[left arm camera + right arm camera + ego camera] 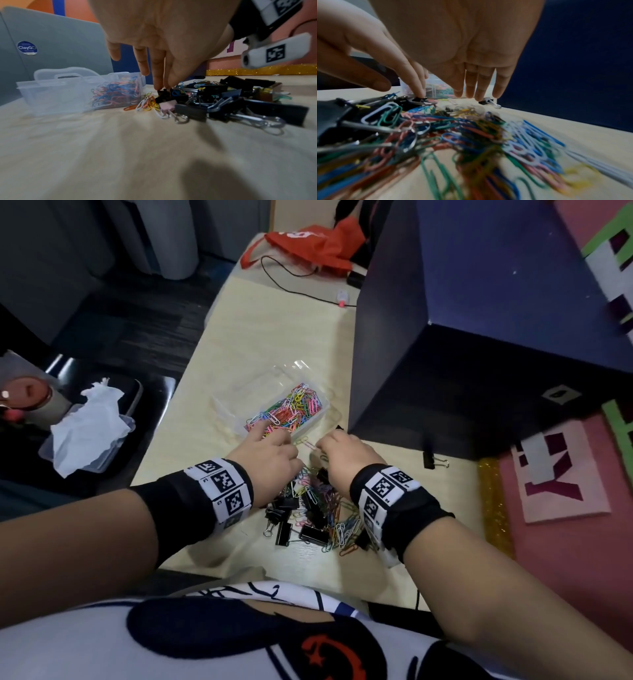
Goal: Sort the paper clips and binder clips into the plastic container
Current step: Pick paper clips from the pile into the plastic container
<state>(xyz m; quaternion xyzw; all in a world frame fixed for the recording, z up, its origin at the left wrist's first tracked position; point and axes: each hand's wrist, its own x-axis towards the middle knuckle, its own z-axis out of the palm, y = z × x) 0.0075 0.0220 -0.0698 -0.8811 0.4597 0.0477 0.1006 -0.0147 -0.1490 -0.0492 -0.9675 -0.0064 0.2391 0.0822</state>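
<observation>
Sorting pile: I see coloured paper clips (337, 523) tangled with black binder clips (313, 534) in one heap on the pale wooden table (274, 337), just below both wrists.
Paper clips: thin wire loops in blue, green, pink, yellow, orange and white; the right wrist view shows them spread wide and blurred.
Binder clips: black bodies with silver wire handles; one stray binder clip (433, 462) lies apart to the right.
Plastic container (226, 402): clear, lid open, just beyond the heap; one side is packed with coloured clips.
Left hand (265, 453): my fingers (158, 75) point down, straight, tips touching a small black clip at the heap's far edge; I cannot tell whether they pinch it.
Right hand (346, 455): fingers (480, 83) straight and relaxed, hanging over the heap, holding nothing.
</observation>
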